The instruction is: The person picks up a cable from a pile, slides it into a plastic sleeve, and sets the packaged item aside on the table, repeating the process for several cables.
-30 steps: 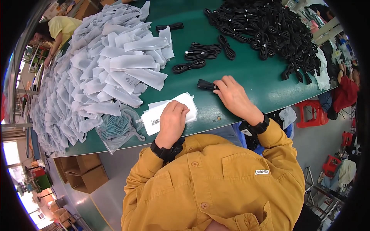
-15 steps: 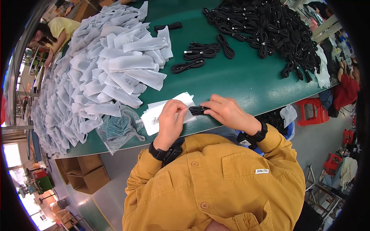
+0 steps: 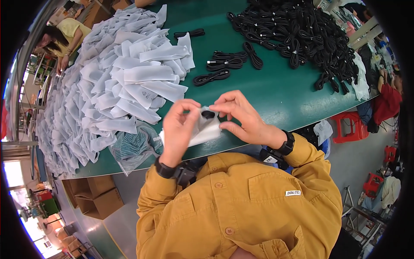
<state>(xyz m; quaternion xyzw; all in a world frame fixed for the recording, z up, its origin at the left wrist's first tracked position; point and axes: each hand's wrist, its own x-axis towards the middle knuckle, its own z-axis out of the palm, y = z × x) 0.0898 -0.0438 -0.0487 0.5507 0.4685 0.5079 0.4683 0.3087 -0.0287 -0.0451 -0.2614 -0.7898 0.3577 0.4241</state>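
Observation:
A translucent white plastic bag [image 3: 199, 126] is held up between my hands, with the end of a bundled black cable [image 3: 208, 115] showing dark at its mouth. My left hand [image 3: 181, 125] pinches the bag's left edge between thumb and fingers. At the mouth's other side, my right hand [image 3: 242, 118] has its fingertips closed on the upper edge, its thumb lower down beside the bag. The rest of the cable is hidden. Beneath lies a stack of flat white bags [image 3: 209, 137] near the table's front edge.
A large heap of filled pale bags [image 3: 148, 75] covers the table's left side. Several black cable bundles [image 3: 211, 77] lie beyond my hands; a big pile of them [image 3: 297, 32] sits far right. A plastic bag with teal striped contents [image 3: 133, 144] rests at the front edge.
The black cable bundle, earlier between my hands to the right of the bags, is now mostly inside a bag. Both hands have moved up, the right one also leftward, onto the bag's mouth.

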